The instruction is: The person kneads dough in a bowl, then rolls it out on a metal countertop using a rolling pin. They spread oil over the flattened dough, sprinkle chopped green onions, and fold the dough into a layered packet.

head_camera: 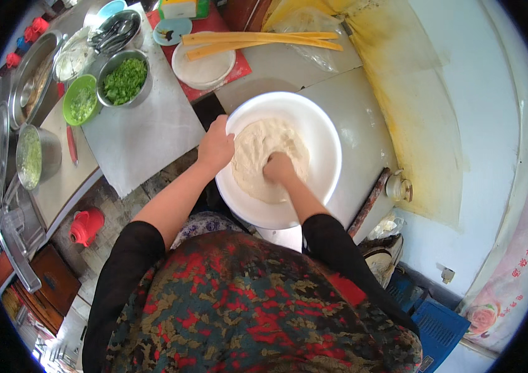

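A large white basin (324, 140) with a blue rim stands before me, holding a wide, pale mass of dough (264, 135) with a dented surface. My left hand (216, 143) grips the basin's rim on its left side. Inside the basin, my right hand (279, 168) is curled into a fist and pressed into the middle of the dough. Its knuckles are partly sunk and slightly blurred, so whether the fingers pinch any dough is hidden.
Two wooden strips (259, 39) lie over a round white container (203, 70) behind the basin. At left are a steel bowl of chopped greens (125, 81), a green bowl (80, 100) and a red-handled knife (72, 144). A dark rod (369, 200) and a glass jar (399, 188) are at right.
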